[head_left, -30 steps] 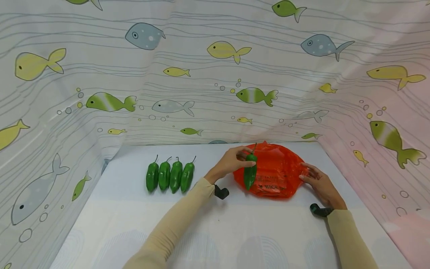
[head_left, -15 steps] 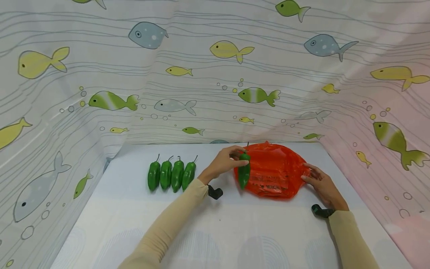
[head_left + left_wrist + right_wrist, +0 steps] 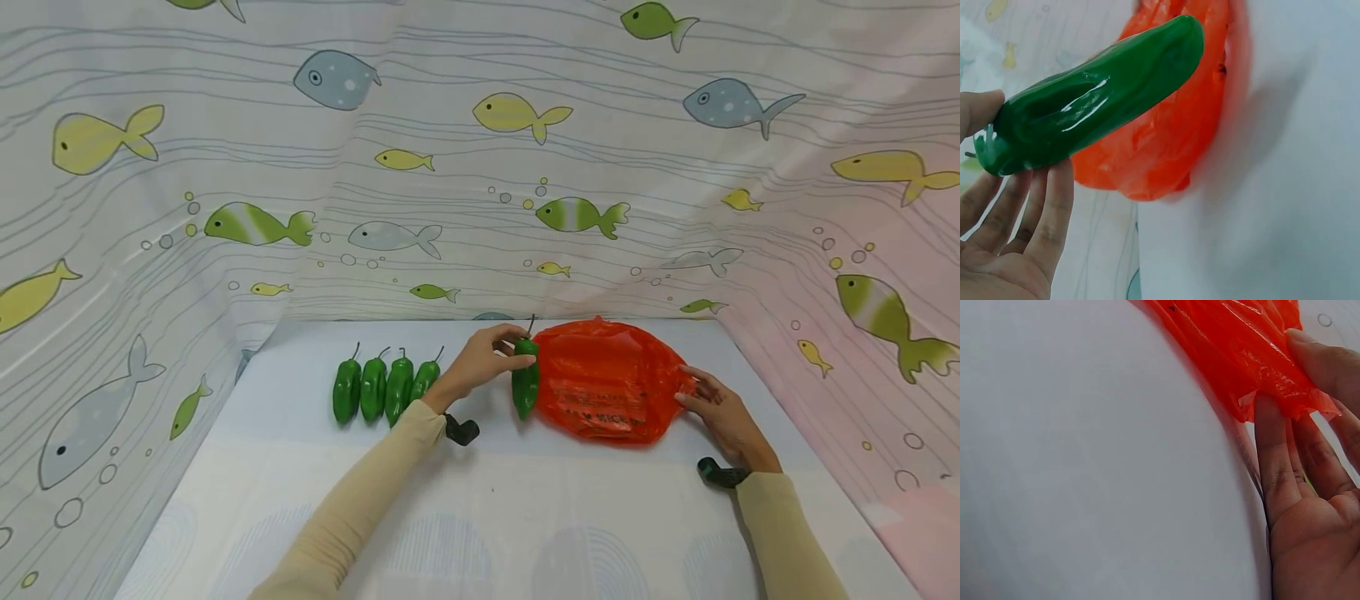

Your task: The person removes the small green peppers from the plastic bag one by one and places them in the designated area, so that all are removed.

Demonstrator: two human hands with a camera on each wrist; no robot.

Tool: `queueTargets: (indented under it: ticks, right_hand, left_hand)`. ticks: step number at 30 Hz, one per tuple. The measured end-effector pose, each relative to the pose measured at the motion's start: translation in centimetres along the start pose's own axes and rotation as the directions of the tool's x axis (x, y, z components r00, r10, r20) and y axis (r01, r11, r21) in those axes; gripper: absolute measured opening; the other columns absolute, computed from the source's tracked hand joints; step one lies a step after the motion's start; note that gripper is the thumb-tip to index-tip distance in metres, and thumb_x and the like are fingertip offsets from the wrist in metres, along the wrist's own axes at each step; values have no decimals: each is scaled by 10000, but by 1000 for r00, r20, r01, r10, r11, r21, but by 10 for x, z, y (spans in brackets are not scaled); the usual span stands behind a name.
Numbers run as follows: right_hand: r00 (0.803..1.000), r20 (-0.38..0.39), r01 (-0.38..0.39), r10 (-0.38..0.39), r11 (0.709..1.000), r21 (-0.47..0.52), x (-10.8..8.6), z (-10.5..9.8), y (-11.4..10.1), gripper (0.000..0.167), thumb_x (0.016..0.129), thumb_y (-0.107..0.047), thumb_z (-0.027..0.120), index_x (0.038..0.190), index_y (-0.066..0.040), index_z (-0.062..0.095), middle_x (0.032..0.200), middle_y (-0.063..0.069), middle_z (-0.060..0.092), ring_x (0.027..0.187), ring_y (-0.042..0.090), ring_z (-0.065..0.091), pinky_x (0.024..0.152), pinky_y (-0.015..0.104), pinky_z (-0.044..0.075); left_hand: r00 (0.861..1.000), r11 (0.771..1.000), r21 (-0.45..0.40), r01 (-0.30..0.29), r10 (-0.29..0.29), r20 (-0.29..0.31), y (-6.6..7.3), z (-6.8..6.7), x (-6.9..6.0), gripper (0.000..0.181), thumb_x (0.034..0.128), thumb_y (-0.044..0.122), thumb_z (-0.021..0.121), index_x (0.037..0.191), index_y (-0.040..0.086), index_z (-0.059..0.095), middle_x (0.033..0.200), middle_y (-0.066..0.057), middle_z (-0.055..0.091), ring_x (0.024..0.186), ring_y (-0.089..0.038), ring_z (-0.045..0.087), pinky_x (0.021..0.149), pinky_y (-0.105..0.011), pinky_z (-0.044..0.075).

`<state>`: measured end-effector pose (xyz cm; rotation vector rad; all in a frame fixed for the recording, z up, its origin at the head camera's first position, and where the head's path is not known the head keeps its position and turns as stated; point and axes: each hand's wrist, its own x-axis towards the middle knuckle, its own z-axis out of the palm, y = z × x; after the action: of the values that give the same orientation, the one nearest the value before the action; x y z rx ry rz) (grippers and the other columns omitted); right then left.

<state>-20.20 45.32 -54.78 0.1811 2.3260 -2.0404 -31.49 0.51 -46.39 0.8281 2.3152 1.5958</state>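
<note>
A glossy green chili pepper [image 3: 526, 385] is pinched near its stem end by my left hand [image 3: 483, 360], between thumb and fingers. In the left wrist view the pepper [image 3: 1094, 100] slants across, its blunt tip away from the palm. Just right of it lies a crinkled red plastic bag [image 3: 600, 379] with dark print. At the bag's right edge my right hand [image 3: 720, 421] pinches the plastic. The right wrist view shows the thumb on top of the red bag [image 3: 1241, 353] and fingers of the right hand [image 3: 1310, 506] beneath it.
Several green peppers [image 3: 372, 390] stand in a row at the left on the white table [image 3: 495, 517], the rightmost partly behind the left forearm. A fish-patterned curtain [image 3: 465, 192] rises behind the table and along both sides.
My left hand has moved left with the pepper, from over the bag to beside its left edge. The right hand keeps its place at the bag's right edge.
</note>
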Motion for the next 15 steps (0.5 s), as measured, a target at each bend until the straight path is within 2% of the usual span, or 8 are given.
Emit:
queueTargets:
  ticks: [7, 15]
  right_hand:
    - [999, 22, 30, -31, 999, 39, -2, 0, 1, 722, 983, -222, 728, 1604, -197, 360, 1575, 95, 326, 1223, 27, 506, 923, 158, 506]
    - [999, 17, 36, -37, 998, 50, -2, 0, 1, 714, 979, -212, 733, 1598, -197, 375, 1557, 92, 334, 1217, 32, 508, 922, 156, 506]
  left_hand:
    - [1000, 1000, 26, 16, -16, -15, -3, -11, -8, 510, 897, 381, 811, 1327, 153, 660, 1102, 18, 694, 1010, -179, 651, 805, -366, 553]
    - [998, 997, 58, 42, -40, -49, -9, -22, -17, 492, 894, 378, 813, 1316, 172, 667, 1129, 30, 686, 1034, -192, 634, 794, -375, 550]
